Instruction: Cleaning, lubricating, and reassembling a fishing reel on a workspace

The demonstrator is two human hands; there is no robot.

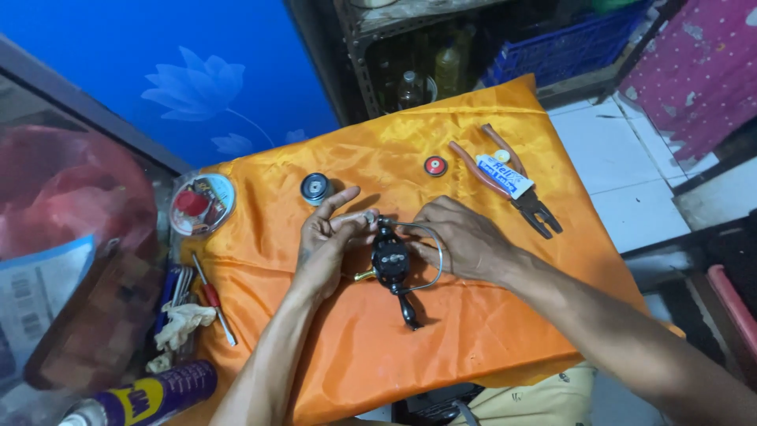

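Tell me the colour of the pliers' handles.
The handles of the pliers on the orange cloth are orange-red, seen best in the head view.

A small repair workshop: pliers [512, 185], screwdriver [214, 300], cluttered metal shelving [371, 47].

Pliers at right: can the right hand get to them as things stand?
Probably yes. The pliers lie in the open on the orange cloth, just beyond the right hand, nothing between; but that hand is on the fishing reel.
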